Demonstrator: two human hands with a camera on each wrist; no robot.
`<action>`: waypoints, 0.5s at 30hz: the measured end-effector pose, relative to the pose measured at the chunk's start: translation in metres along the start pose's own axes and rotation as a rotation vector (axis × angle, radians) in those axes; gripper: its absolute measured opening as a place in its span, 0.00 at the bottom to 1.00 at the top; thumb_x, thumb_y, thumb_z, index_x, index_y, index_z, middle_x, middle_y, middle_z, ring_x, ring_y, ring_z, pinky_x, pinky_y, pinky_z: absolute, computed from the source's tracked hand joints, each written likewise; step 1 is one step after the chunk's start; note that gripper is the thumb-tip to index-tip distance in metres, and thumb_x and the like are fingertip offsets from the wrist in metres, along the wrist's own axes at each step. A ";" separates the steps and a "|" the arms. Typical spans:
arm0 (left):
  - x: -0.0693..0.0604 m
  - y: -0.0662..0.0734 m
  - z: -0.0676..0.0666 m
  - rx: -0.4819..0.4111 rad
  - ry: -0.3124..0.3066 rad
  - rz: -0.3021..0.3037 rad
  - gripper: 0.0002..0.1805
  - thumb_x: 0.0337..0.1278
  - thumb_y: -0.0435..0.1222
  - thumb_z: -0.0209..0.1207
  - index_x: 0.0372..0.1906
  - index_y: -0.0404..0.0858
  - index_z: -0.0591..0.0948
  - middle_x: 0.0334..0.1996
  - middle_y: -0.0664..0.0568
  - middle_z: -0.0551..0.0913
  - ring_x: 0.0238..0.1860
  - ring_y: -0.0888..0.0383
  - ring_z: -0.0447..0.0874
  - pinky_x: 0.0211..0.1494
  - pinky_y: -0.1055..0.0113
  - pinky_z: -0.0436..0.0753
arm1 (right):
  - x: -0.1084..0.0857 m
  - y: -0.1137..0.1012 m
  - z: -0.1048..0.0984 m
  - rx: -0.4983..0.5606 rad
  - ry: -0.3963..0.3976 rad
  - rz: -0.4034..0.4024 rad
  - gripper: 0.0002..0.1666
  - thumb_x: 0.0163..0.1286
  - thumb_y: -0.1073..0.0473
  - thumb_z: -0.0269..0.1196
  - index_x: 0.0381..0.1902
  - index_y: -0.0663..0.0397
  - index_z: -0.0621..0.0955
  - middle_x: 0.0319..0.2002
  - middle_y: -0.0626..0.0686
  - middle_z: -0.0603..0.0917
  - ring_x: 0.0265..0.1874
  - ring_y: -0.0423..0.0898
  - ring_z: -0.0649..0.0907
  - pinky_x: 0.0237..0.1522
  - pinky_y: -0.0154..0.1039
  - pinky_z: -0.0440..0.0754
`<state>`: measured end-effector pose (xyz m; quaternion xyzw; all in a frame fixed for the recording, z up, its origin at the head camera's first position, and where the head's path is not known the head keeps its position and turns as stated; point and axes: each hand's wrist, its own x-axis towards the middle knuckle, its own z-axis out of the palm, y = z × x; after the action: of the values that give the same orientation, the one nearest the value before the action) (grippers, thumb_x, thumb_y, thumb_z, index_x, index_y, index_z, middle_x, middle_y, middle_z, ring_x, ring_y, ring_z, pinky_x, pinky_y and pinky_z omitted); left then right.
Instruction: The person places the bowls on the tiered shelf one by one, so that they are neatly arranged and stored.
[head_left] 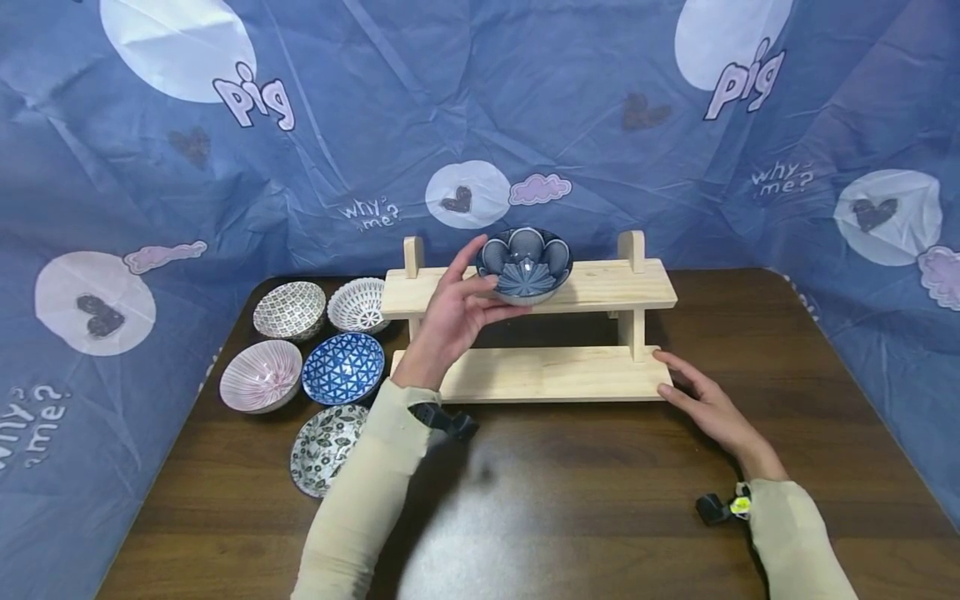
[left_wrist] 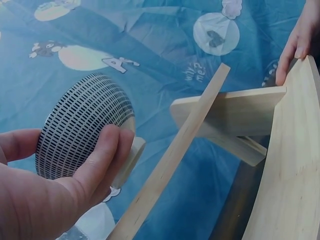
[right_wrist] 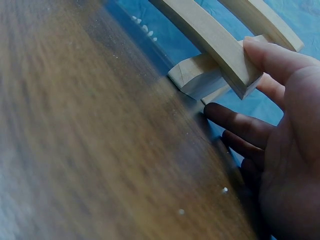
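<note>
My left hand [head_left: 459,312] grips a dark blue bowl [head_left: 527,265] with a petal pattern, thumb and fingers round its side. The bowl is tilted, its inside facing the head camera, above the top board of a two-tier wooden shelf rack [head_left: 525,373]. Seen from the left wrist, the bowl's outside [left_wrist: 87,127] bears small dark dashes. At the lower board's right end, my right hand [head_left: 708,408] holds the corner with thumb and fingers. The right wrist view shows that board end [right_wrist: 240,75] against the thumb, with other fingers below it.
Left of the rack, several patterned bowls sit on the brown wooden table [head_left: 570,500]: a grey-patterned one [head_left: 290,310], a white one [head_left: 356,304], a pink-striped one [head_left: 261,377], a blue triangle-patterned one [head_left: 342,367] and a leaf-patterned one [head_left: 324,450]. A blue printed sheet [head_left: 585,100] hangs behind.
</note>
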<state>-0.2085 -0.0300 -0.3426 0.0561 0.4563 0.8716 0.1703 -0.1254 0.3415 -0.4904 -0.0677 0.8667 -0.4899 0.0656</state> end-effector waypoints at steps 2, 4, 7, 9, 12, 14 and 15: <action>0.002 -0.001 0.002 0.008 0.005 0.003 0.38 0.65 0.21 0.42 0.78 0.50 0.57 0.73 0.31 0.62 0.43 0.46 0.86 0.67 0.31 0.72 | 0.000 0.000 0.000 0.001 0.003 -0.007 0.34 0.78 0.52 0.55 0.78 0.49 0.61 0.77 0.62 0.60 0.57 0.21 0.66 0.51 0.17 0.69; 0.004 -0.004 0.004 0.012 0.006 0.001 0.39 0.65 0.21 0.43 0.78 0.49 0.57 0.73 0.31 0.62 0.42 0.47 0.86 0.67 0.31 0.72 | 0.000 0.000 -0.001 0.001 0.002 -0.008 0.34 0.78 0.52 0.55 0.78 0.49 0.61 0.77 0.62 0.60 0.56 0.20 0.66 0.51 0.16 0.68; 0.007 -0.007 0.007 0.012 0.006 -0.005 0.39 0.65 0.21 0.43 0.79 0.49 0.56 0.73 0.32 0.63 0.43 0.46 0.85 0.67 0.31 0.73 | 0.000 -0.001 -0.001 0.002 0.001 -0.003 0.35 0.78 0.52 0.56 0.78 0.49 0.61 0.77 0.62 0.60 0.57 0.20 0.66 0.52 0.16 0.68; 0.008 -0.009 0.009 0.007 0.010 -0.014 0.39 0.65 0.21 0.43 0.78 0.49 0.57 0.73 0.33 0.63 0.47 0.43 0.84 0.67 0.32 0.73 | -0.001 -0.001 -0.001 0.000 -0.003 0.008 0.35 0.78 0.51 0.55 0.78 0.48 0.61 0.78 0.61 0.59 0.57 0.21 0.65 0.52 0.17 0.67; 0.010 -0.013 0.013 0.002 0.015 -0.021 0.39 0.65 0.21 0.44 0.78 0.50 0.58 0.73 0.34 0.62 0.55 0.35 0.78 0.66 0.32 0.74 | 0.000 -0.002 0.000 0.000 -0.003 0.013 0.35 0.78 0.50 0.55 0.78 0.48 0.61 0.78 0.61 0.59 0.58 0.22 0.65 0.53 0.18 0.67; 0.011 -0.014 0.016 -0.003 0.017 -0.024 0.39 0.65 0.21 0.44 0.78 0.50 0.58 0.73 0.35 0.61 0.59 0.31 0.74 0.67 0.32 0.74 | 0.000 -0.001 0.000 0.000 -0.002 0.012 0.35 0.78 0.50 0.55 0.78 0.48 0.61 0.78 0.61 0.59 0.58 0.22 0.64 0.53 0.18 0.67; 0.012 -0.015 0.017 -0.004 0.018 -0.024 0.39 0.65 0.21 0.44 0.78 0.50 0.58 0.73 0.34 0.61 0.60 0.31 0.73 0.67 0.32 0.74 | 0.000 -0.001 0.000 0.001 -0.001 0.009 0.35 0.78 0.51 0.55 0.78 0.48 0.61 0.78 0.61 0.59 0.58 0.22 0.64 0.53 0.18 0.67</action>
<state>-0.2116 -0.0048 -0.3461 0.0422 0.4565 0.8710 0.1768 -0.1257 0.3409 -0.4893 -0.0639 0.8666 -0.4901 0.0683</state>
